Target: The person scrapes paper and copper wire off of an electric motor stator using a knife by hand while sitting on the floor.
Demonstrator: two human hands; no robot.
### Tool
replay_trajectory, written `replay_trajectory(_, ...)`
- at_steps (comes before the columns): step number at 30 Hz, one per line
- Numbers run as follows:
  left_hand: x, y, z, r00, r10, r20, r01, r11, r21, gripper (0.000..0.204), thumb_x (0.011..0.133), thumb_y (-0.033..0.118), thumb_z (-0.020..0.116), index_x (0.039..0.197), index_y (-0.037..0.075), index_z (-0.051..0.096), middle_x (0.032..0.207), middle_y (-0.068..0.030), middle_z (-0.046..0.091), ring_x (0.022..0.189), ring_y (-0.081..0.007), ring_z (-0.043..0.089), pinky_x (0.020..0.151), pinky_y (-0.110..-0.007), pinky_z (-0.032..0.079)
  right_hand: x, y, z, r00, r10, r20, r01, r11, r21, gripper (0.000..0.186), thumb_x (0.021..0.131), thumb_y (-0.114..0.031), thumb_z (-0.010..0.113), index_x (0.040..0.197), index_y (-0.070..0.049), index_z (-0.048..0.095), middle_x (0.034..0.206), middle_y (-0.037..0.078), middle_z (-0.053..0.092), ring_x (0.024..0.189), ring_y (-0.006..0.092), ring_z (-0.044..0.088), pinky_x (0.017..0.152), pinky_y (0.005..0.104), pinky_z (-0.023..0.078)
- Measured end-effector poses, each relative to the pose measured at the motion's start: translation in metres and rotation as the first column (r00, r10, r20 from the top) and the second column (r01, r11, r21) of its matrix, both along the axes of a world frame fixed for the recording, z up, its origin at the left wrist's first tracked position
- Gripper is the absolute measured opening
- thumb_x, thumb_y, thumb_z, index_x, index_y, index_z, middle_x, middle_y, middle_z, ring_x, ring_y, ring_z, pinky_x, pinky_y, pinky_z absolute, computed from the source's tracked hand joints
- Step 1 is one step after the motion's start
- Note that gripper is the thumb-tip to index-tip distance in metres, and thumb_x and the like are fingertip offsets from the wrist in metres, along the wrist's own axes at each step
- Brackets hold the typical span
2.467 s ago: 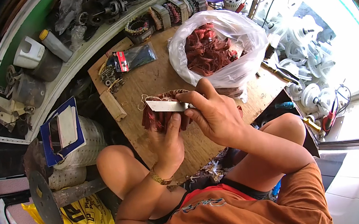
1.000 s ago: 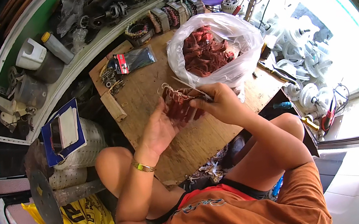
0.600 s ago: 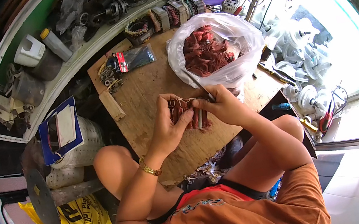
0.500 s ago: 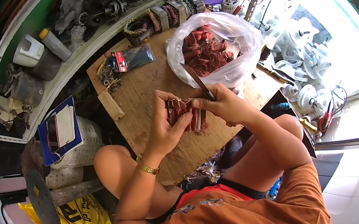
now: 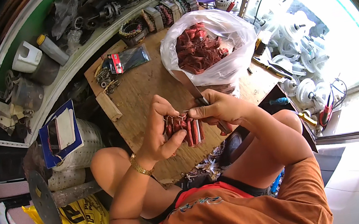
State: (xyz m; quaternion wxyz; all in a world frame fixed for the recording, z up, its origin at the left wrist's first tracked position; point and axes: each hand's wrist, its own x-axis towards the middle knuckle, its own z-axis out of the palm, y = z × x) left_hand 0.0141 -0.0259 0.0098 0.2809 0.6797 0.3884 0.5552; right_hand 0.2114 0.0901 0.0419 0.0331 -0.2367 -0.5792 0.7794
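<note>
Held over the wooden board [image 5: 142, 113], my left hand [image 5: 157, 136] is closed around a block of dark red strands [image 5: 190, 131], which looks like a wire winding. Pale cord laces its top, and light strips show between the strands. My right hand [image 5: 218, 108] grips a knife [image 5: 191, 88], its dark blade slanting up and left toward the plastic bag. The right thumb and fingertips meet at the block's top right, by the loose cord. Its palm side is hidden. Tangled dark red strands [image 5: 197, 46] fill the clear plastic bag [image 5: 239, 59] just beyond my hands.
Several wound stators [image 5: 154, 18] line the board's far edge. A packet [image 5: 130, 60] and small metal parts [image 5: 107, 80] lie far left, above a wood block [image 5: 109, 106]. Pliers [image 5: 270, 68] rest at right, beside white plastic parts [image 5: 303, 56]. Scraps [image 5: 208, 165] lie between my legs.
My left fingers have shifted along the top of the block to the cord. The right hand and knife have tilted, and the handle end shows below my palm. The view has shifted slightly.
</note>
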Motion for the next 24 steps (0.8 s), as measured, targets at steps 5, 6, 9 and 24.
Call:
replay_trajectory(5,-0.010,0.006,0.011,0.979,-0.040,0.201,0.089,0.967,-0.238,0.043,0.089,0.024,0.067,0.118,0.003,0.044,0.108,-0.0064,0.044,0.102,-0.0144,0.042,0.096,-0.030,0.035,-0.002,0.002,-0.005,0.998,-0.056,0.025,0.054,0.996,0.071,0.026,0.095,-0.032,0.068,0.094,-0.006,0.070,0.063,-0.007,0.053,0.051,0.0029,0.040,0.047,0.0221,0.033)
replay_trajectory(6,-0.011,0.005,0.012,0.979,-0.036,0.202,0.084,0.969,-0.234,0.043,0.089,0.024,0.067,0.118,0.003,0.044,0.108,-0.0064,0.044,0.102,-0.0144,0.042,0.096,-0.030,0.035,-0.003,0.004,-0.013,0.991,-0.096,-0.093,0.115,0.967,0.228,0.026,0.096,-0.030,0.067,0.096,-0.004,0.069,0.067,-0.004,0.057,0.054,0.0045,0.046,0.051,0.0224,0.038)
replay_trajectory(9,-0.020,0.006,0.010,0.978,0.008,0.208,0.081,0.907,-0.414,0.025,0.098,0.022,0.064,0.113,0.007,0.051,0.100,0.0026,0.050,0.093,-0.0078,0.049,0.084,-0.025,0.041,-0.004,0.007,-0.013,0.967,-0.148,-0.208,0.216,0.908,0.360,0.026,0.096,-0.025,0.067,0.100,0.000,0.068,0.075,0.001,0.064,0.062,0.0083,0.056,0.059,0.0241,0.047)
replay_trajectory(24,-0.022,0.002,0.045,0.721,0.242,-0.649,-0.052,0.953,0.298,0.019,0.073,-0.001,0.065,0.090,0.007,0.060,0.088,-0.0048,0.058,0.083,-0.0278,0.057,0.074,-0.038,0.049,-0.010,-0.001,-0.021,0.979,-0.194,-0.065,0.204,0.916,0.344,0.023,0.098,-0.022,0.063,0.096,0.000,0.067,0.072,0.003,0.066,0.062,0.0089,0.058,0.057,0.0269,0.047)
